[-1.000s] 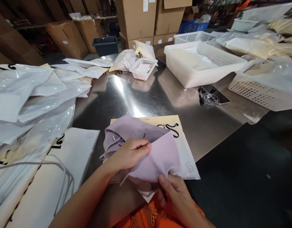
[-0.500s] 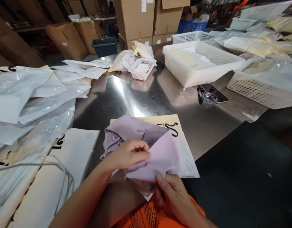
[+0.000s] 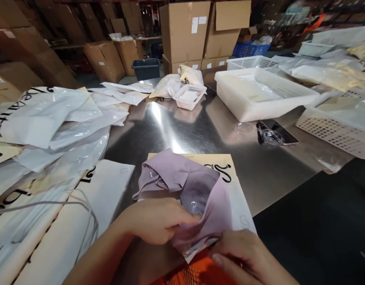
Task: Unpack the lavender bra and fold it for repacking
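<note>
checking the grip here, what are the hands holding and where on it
Both hold the lilac garment at its near edge: left hand grips the near-left fold, right hand the lower right edge, above the printed bag.

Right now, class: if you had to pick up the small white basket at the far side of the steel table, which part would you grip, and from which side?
Probably the small white basket is best gripped by its open near rim, coming from above on the steel table side. It tilts toward the camera, and bulging plastic bags crowd its back and left.
</note>
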{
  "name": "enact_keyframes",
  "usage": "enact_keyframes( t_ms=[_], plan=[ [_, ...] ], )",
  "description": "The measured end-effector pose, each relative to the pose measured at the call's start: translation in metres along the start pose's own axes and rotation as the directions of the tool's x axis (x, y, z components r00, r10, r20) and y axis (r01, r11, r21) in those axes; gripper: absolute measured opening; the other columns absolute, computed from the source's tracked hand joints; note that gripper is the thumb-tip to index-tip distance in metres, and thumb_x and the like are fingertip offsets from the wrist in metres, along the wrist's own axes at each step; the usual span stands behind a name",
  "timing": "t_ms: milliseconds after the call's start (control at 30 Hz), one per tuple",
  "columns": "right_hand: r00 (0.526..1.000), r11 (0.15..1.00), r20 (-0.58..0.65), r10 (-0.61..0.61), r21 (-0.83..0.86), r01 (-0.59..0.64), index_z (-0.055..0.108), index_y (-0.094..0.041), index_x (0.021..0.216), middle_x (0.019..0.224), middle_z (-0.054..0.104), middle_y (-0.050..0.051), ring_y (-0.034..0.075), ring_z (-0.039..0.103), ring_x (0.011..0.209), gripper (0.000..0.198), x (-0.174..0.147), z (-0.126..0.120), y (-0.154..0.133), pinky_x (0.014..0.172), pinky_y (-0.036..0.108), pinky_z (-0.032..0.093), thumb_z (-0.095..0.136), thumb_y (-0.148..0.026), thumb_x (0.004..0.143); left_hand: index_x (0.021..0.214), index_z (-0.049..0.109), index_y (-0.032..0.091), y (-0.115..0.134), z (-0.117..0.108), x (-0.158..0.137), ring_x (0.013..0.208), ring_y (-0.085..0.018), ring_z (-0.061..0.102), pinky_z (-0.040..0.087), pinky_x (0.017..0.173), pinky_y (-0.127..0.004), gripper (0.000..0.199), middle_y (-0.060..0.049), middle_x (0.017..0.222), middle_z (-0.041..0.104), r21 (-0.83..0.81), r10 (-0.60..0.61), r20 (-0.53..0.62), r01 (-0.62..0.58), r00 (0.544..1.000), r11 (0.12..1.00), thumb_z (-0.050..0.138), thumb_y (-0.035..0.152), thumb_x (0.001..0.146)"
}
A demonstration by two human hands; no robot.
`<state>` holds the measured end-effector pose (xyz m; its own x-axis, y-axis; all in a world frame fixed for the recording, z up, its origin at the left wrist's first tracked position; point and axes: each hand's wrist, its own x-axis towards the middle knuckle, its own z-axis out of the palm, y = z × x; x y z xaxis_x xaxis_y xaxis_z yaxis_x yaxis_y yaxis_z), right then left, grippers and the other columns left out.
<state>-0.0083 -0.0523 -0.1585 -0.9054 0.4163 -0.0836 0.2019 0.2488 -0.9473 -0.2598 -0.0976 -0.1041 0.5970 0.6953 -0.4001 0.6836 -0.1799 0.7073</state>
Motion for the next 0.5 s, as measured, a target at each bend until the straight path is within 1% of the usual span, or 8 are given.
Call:
enact_keyframes(
  t_ms=[100, 167, 233, 300, 333, 400, 433, 500],
  plan=[
    [0.982, 0.976, -0.122, -0.141, -0.183, 0.118, 0.071, -0.021, 0.088, 0.075, 0.065, 0.002, 0.015, 0.059, 0.065, 0.017, 0.03, -0.027, 0.007, 0.061, 0.024, 0.045, 0.057, -0.026, 0.096, 0.085, 0.058, 0.022, 0.015, 0.009, -0.002, 0.07, -0.019, 0.059, 0.032, 0.055, -0.028, 0.017, 0.0, 0.077, 0.065, 0.072, -0.108, -0.054, 0.111, 0.993, 0.991, 0.053, 0.008, 0.077],
    [0.952, 0.922, -0.148, -0.267, -0.327, 0.208, 0.071, -0.022, 0.102, 0.093, 0.067, 0.007, 0.019, 0.063, 0.084, 0.018, 0.067, -0.039, 0.01, 0.074, 0.028, 0.049, 0.056, -0.03, 0.097, 0.08, 0.056, 0.021, 0.025, 0.019, -0.003, 0.064, -0.017, 0.057, 0.029, 0.052, -0.029, 0.006, -0.001, 0.075, 0.064, 0.095, -0.139, -0.128, 0.152, 0.982, 0.984, 0.054, 0.016, 0.083],
    [0.943, 0.848, -0.035, -0.331, -0.449, 0.281, 0.064, -0.021, 0.124, 0.12, 0.062, 0.011, 0.025, 0.057, 0.114, 0.031, 0.107, -0.042, 0.011, 0.096, 0.037, 0.046, 0.059, -0.03, 0.095, 0.082, 0.055, 0.02, 0.032, 0.029, -0.001, 0.064, -0.017, 0.056, 0.028, 0.052, -0.03, 0.011, -0.003, 0.077, 0.065, 0.117, -0.124, -0.171, 0.145, 0.978, 0.982, 0.049, 0.021, 0.09],
    [0.949, 0.772, 0.117, -0.294, -0.556, 0.308, 0.055, -0.017, 0.137, 0.132, 0.056, 0.015, 0.03, 0.048, 0.126, 0.05, 0.139, -0.037, 0.013, 0.105, 0.045, 0.039, 0.067, -0.025, 0.088, 0.09, 0.057, 0.02, 0.036, 0.039, 0.005, 0.065, -0.018, 0.058, 0.029, 0.053, -0.031, 0.012, -0.004, 0.082, 0.067, 0.16, -0.159, -0.164, 0.185, 0.974, 0.97, 0.045, 0.021, 0.093],
    [0.952, 0.738, 0.17, -0.255, -0.602, 0.305, 0.054, -0.015, 0.138, 0.13, 0.058, 0.016, 0.032, 0.049, 0.125, 0.056, 0.151, -0.032, 0.014, 0.104, 0.048, 0.039, 0.07, -0.02, 0.084, 0.094, 0.058, 0.02, 0.037, 0.044, 0.008, 0.066, -0.02, 0.059, 0.03, 0.054, -0.031, 0.011, -0.006, 0.084, 0.067, 0.189, -0.196, -0.153, 0.224, 0.969, 0.956, 0.047, 0.022, 0.091],
    [0.96, 0.698, 0.202, -0.193, -0.659, 0.279, 0.06, -0.017, 0.131, 0.113, 0.065, 0.013, 0.031, 0.055, 0.113, 0.053, 0.161, -0.025, 0.016, 0.098, 0.047, 0.04, 0.07, -0.01, 0.08, 0.1, 0.06, 0.022, 0.036, 0.052, 0.016, 0.067, -0.023, 0.061, 0.031, 0.055, -0.032, 0.015, -0.008, 0.085, 0.067, 0.22, -0.269, -0.15, 0.297, 0.951, 0.929, 0.053, 0.024, 0.086],
    [0.963, 0.698, 0.193, -0.189, -0.663, 0.27, 0.065, -0.019, 0.124, 0.103, 0.067, 0.011, 0.028, 0.057, 0.106, 0.046, 0.162, -0.024, 0.016, 0.095, 0.045, 0.041, 0.068, -0.007, 0.08, 0.102, 0.061, 0.023, 0.035, 0.054, 0.02, 0.067, -0.025, 0.062, 0.033, 0.055, -0.032, 0.018, -0.009, 0.085, 0.066, 0.213, -0.3, -0.143, 0.326, 0.943, 0.921, 0.055, 0.024, 0.085],
    [0.957, 0.732, 0.168, -0.236, -0.617, 0.289, 0.073, -0.022, 0.107, 0.093, 0.066, 0.007, 0.024, 0.058, 0.097, 0.035, 0.154, -0.027, 0.016, 0.089, 0.04, 0.041, 0.061, -0.002, 0.081, 0.104, 0.063, 0.026, 0.035, 0.057, 0.026, 0.071, -0.028, 0.065, 0.036, 0.056, -0.034, 0.022, -0.01, 0.089, 0.067, 0.174, -0.378, -0.122, 0.394, 0.918, 0.902, 0.052, 0.021, 0.085]
  ],
)
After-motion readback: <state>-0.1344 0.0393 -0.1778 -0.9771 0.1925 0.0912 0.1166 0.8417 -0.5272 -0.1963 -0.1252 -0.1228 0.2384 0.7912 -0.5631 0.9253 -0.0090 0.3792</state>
